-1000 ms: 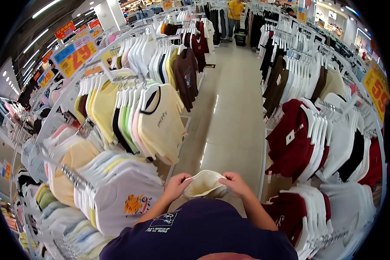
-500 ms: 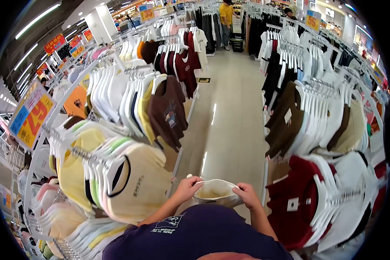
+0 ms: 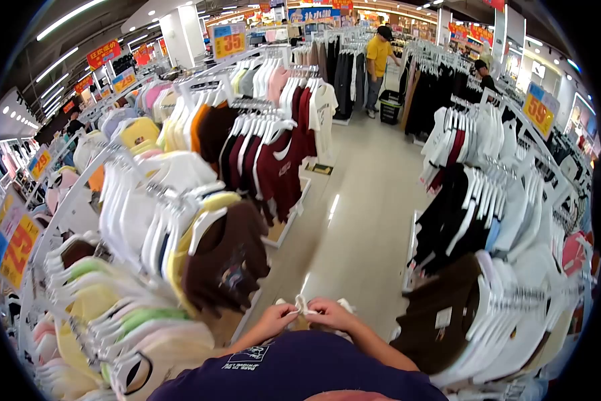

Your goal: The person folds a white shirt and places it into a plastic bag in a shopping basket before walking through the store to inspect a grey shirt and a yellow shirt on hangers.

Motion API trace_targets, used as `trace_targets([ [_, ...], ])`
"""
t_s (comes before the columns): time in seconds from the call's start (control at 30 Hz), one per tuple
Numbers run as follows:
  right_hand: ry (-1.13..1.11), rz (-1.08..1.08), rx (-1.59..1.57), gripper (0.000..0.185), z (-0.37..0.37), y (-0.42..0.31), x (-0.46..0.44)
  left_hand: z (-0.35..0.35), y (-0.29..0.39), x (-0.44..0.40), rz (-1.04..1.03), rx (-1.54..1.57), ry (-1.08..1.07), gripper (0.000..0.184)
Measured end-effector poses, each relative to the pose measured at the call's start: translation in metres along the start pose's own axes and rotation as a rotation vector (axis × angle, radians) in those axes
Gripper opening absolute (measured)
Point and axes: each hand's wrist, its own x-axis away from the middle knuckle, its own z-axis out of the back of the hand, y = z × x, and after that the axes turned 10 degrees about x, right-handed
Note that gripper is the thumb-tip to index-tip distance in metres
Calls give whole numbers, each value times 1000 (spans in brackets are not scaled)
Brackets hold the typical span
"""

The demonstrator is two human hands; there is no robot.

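Observation:
Close to my body, at the bottom middle of the head view, my left hand (image 3: pixel 274 321) and my right hand (image 3: pixel 334 315) are brought together. Their fingers pinch a cream cloth item (image 3: pixel 302 306), whose white edge or band stands up in a small loop between them. Part of the cloth also shows beside my right hand. Most of the item is hidden behind my hands and dark shirt, so its exact kind cannot be told.
Racks of hanging shirts line both sides of the aisle (image 3: pixel 354 200). A brown shirt (image 3: pixel 227 257) hangs nearest on the left, a dark olive one (image 3: pixel 441 314) on the right. Further up stands a person in a yellow top (image 3: pixel 379 57) by a black crate (image 3: pixel 389 107).
My hands have come together from apart, and the cloth's wide opening is now gathered between them. The view has moved forward along the aisle.

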Motion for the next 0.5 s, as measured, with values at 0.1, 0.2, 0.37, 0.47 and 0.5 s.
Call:
trace_targets([
  [0.1,-79,-254,-192,24,63,25,-44,13,10,-90,44,60,-4,23],
  [0.2,-55,-374,-261,22,138,68,-91,36,22,-200,19,63,-7,25],
  [0.37,103,-444,-276,20,277,121,-147,47,95,-374,-64,38,-104,27],
  [0.47,265,-436,-395,23,350,129,-169,42,145,-462,-66,54,-211,24],
  [0.5,294,-442,-420,23,372,139,-173,38,148,-491,-53,60,-241,24],
])
